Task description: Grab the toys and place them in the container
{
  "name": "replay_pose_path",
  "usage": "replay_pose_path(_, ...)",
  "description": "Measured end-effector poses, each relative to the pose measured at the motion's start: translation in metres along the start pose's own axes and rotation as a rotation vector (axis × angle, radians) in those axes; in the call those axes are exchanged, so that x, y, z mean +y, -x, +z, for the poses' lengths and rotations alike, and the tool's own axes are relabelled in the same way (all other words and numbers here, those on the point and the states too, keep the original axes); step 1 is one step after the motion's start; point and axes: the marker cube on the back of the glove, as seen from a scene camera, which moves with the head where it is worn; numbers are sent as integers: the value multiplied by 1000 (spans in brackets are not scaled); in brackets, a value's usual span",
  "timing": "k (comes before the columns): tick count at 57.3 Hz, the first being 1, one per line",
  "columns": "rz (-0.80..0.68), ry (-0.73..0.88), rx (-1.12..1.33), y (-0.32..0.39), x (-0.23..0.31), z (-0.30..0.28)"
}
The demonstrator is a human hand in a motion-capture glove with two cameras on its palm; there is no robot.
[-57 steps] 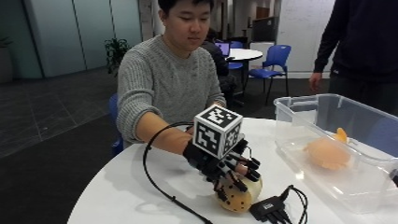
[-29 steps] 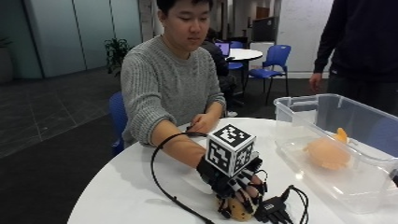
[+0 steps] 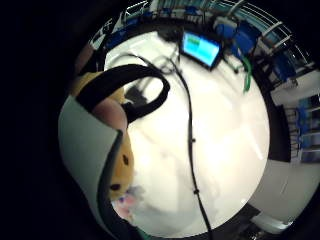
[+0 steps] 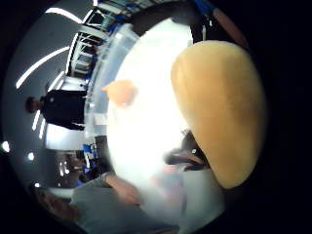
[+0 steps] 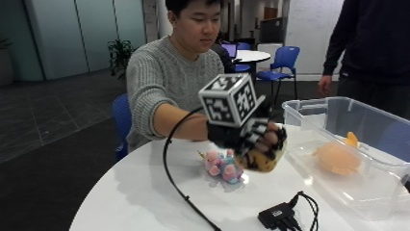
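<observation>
Gripping a yellow plush toy (image 5: 259, 161), gloved fingers (image 5: 272, 139) hover above the round white table (image 5: 147, 202) in an office lounge.

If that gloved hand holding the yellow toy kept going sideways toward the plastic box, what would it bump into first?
Probably the near wall of the clear container. The gloved right hand, gripping the yellow plush toy, is raised off the table just beside it. Depth is unclear, so it might pass over the rim.

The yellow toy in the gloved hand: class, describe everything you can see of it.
The yellow toy looks like a soft, rounded plush, tan-yellow with small dark spots on one side. The gloved right hand grips it from above, fingers curled round it, holding it up off the white table. It hangs just beside the pink toy and short of the clear container. Its face is hidden.
</observation>
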Motion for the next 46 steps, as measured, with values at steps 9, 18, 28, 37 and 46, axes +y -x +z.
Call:
replay_pose_path(9,-251,-33,24,80,-29,-57)
replay_pose_path(18,-315,-7,21,149,-80,-86)
replay_pose_path(28,-276,5,110,209,-130,-76)
replay_pose_path(37,-354,41,139,274,-145,-39)
replay_pose_path(46,-494,120,145,322,-143,8)
